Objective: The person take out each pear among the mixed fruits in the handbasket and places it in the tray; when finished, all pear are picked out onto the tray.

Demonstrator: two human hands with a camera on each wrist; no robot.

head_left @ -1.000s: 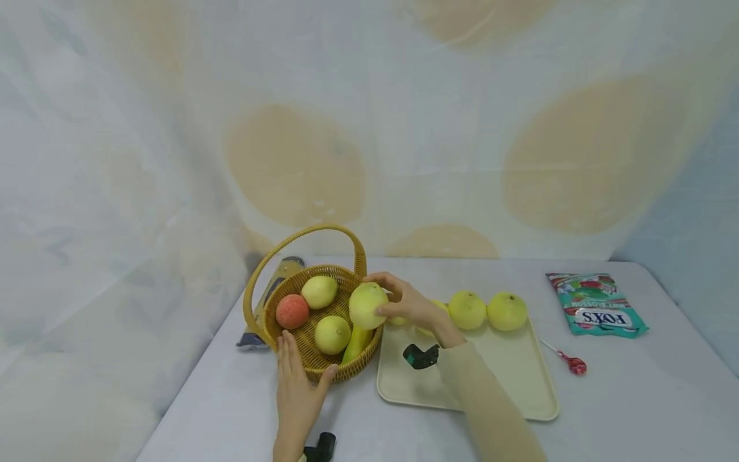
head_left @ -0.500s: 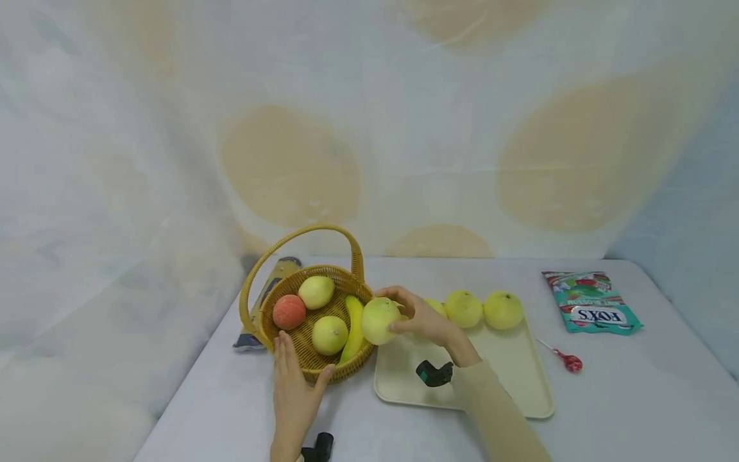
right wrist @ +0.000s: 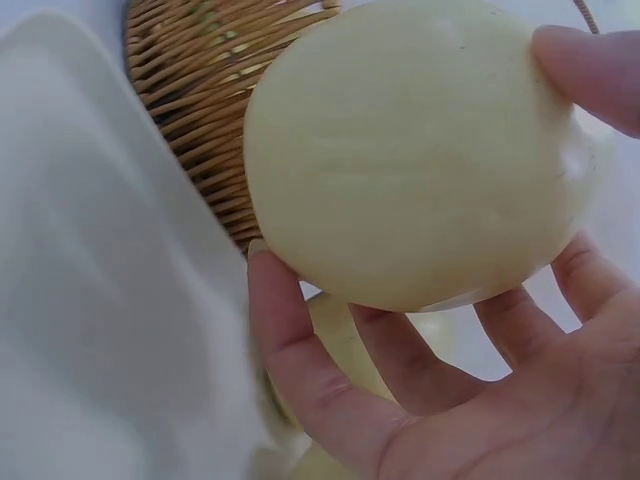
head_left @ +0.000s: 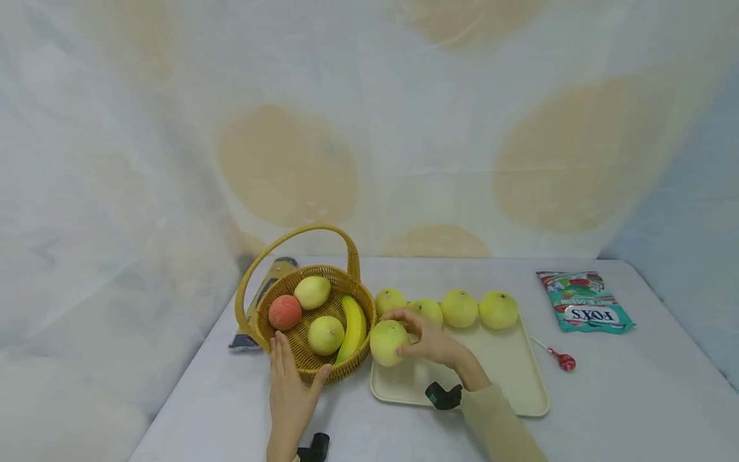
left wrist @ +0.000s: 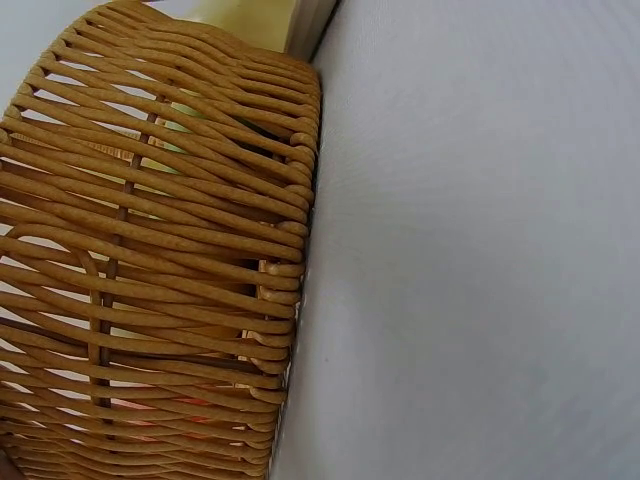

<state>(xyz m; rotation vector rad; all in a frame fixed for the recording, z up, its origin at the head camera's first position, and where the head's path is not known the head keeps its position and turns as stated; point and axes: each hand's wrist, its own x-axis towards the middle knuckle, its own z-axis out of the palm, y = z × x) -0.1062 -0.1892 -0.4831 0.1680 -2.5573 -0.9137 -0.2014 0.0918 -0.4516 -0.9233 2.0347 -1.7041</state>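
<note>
My right hand (head_left: 430, 343) holds a round yellow-green fruit (head_left: 388, 343), thumb on one side and fingers on the other. The fruit is over the left edge of the cream tray (head_left: 496, 378), close beside the wicker basket (head_left: 346, 369). In the right wrist view the held fruit (right wrist: 410, 150) fills much of the picture. With fingers straight, my left hand (head_left: 291, 388) rests against the basket's near left side. Inside the basket lie a banana (head_left: 353, 327), a red round fruit (head_left: 285, 312) and two pale yellow-green fruits (head_left: 326, 335). The left wrist view shows the woven wall (left wrist: 150, 250).
Several more yellow-green fruits (head_left: 460, 308) line the tray's far side. Right of the tray lie a red lollipop (head_left: 564, 361) and a green Fox's candy bag (head_left: 589, 308). Another packet (head_left: 248, 340) shows behind the basket's left. The tall basket handle (head_left: 312, 230) arches over it.
My right hand has carried the fruit from above the basket's right side to the right and nearer, over the tray's edge. The banana is uncovered. My left hand stays on the basket.
</note>
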